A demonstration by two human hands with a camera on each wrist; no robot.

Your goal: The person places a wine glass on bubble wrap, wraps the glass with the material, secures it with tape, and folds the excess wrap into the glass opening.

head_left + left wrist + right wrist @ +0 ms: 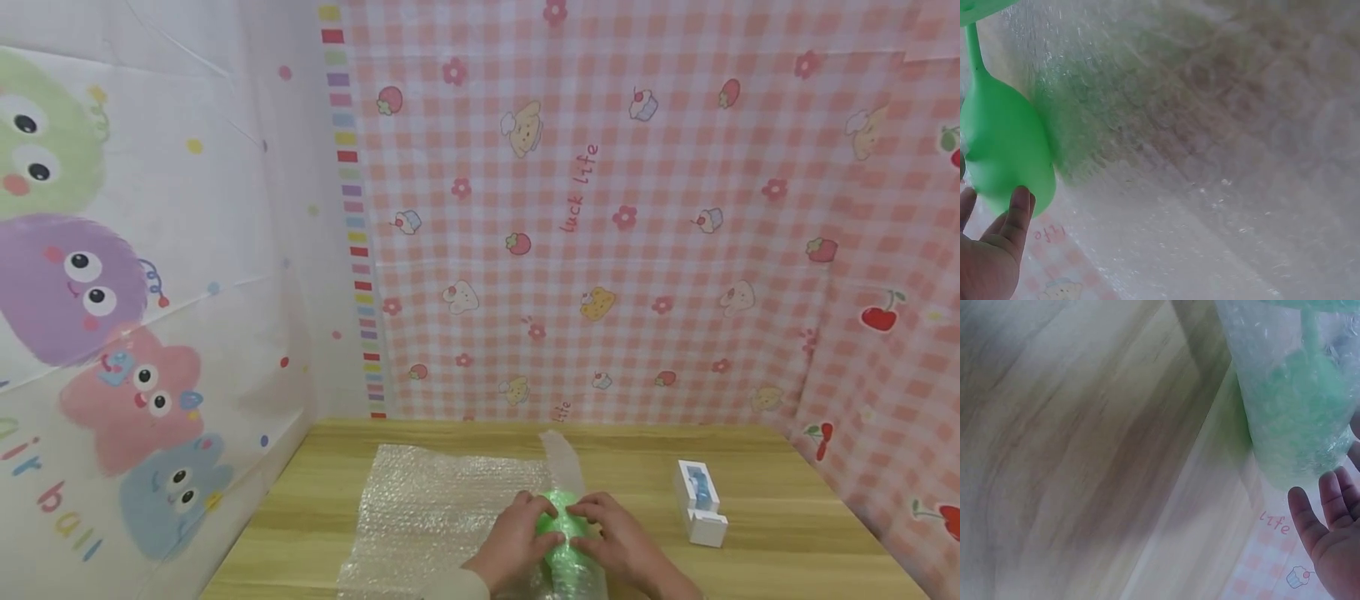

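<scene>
In the head view, a bright green object (562, 533) lies along the right part of a bubble wrap sheet (435, 500), with some of the clear film curving over it. The left wrist view shows it as a pear-shaped bulb (1007, 144) with a thin neck leading to a second green part. My left hand (516, 533) holds it from the left, fingers and thumb bent over it. From the right, my right hand (626, 537) grips the wrapped side; in the right wrist view film covers the green bulb (1300, 419), with fingertips at its end.
A white tape dispenser (699, 504) with a blue core stands on the wooden table (787, 517) to the right. A flat strip of bubble wrap (562, 458) extends behind the green object. Printed cloths (637, 267) hang at the back and sides.
</scene>
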